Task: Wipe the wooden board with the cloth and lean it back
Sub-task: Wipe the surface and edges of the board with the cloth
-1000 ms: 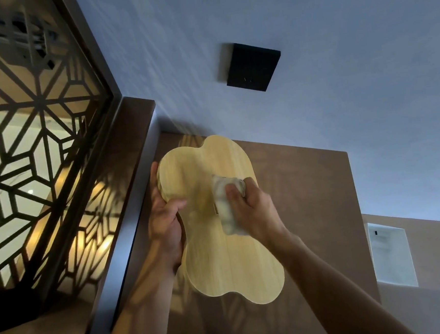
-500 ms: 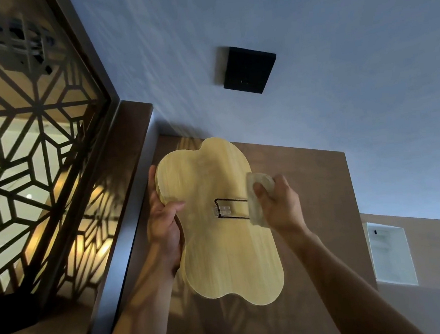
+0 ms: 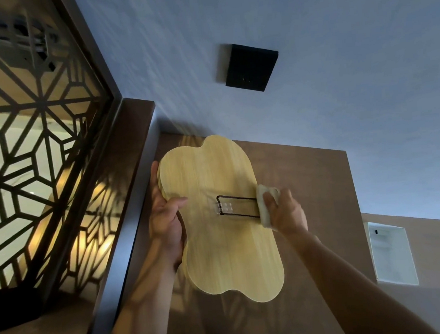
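Observation:
A pale wooden board (image 3: 220, 246) with a wavy, cloud-like outline is held up in front of a brown wall panel. A black wire loop (image 3: 237, 207) with a clear clip lies across its middle. My left hand (image 3: 166, 222) grips the board's left edge, thumb on the face. My right hand (image 3: 284, 213) holds a folded white cloth (image 3: 263, 205) against the board's right edge, at the end of the wire loop.
A dark lattice screen (image 3: 27, 170) with a geometric pattern stands to the left, beside a dark wooden post (image 3: 126, 201). A black square plate (image 3: 251, 67) sits on the grey-blue wall above. A white recess (image 3: 391, 255) is at the right.
My right hand has slid the cloth from the board's middle rightwards to its right edge, uncovering the wire loop. The left hand keeps its grip.

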